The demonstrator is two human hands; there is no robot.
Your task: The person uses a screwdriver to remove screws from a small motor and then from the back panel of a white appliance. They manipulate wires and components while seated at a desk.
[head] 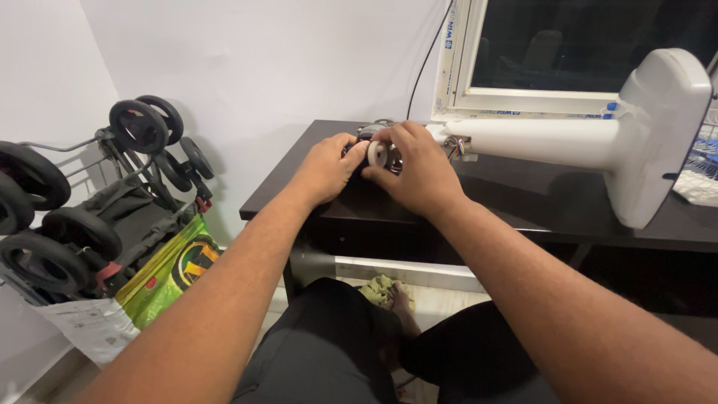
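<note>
Closest to the camera are the person's own legs in dark trousers point(329, 352), seated, with both bare forearms stretching out over them toward a dark wooden table point(523, 202). Down between the knees there's a crumpled greenish cloth point(380, 289) on the floor.

Both hands meet at the near left part of the table, on the motor end of a fan. The left hand point(329, 166) is curled round the dark motor body point(368, 153) from the left, fingers wrapped, so it's gripping it. The right hand point(419, 172) is cupped over from the right with thumb and fingers pinched on a small white round knob point(378, 154) at the front of the motor.

The rest of the fan lies on its side on the table: a white stand point(598, 138) running right to a wide base, with little coloured wires point(458, 147) showing where it joins the motor.

Off to the left a folded stroller point(97, 202) with black wheels leans by the wall, a green and yellow bag point(168, 273) beside it. Behind the table is a white-framed window point(538, 97), dark outside
</note>
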